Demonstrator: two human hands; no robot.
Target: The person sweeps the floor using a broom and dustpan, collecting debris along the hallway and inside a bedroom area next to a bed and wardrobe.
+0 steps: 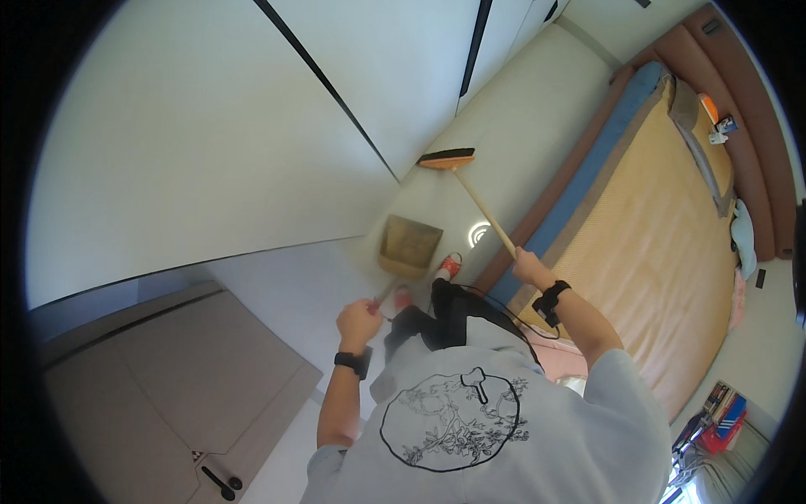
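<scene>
My right hand (531, 267) is wrapped round the pale handle of a broom (483, 204). The broom's orange head with dark bristles (447, 159) rests on the floor ahead, close to the white cabinet front. My left hand (358, 322) is closed round the handle of a dustpan. The tan dustpan (409, 245) is on or just above the floor in front of my feet, its wide mouth facing away from me. A gap of floor lies between it and the broom head. Dark bands sit on both my wrists.
A bed (625, 252) with a yellow mat and brown frame runs along the right. White cabinets (252, 126) stand at the left and ahead. A grey-brown door (176, 386) with a black handle is at lower left. My red shoe (451, 265) is beside the dustpan.
</scene>
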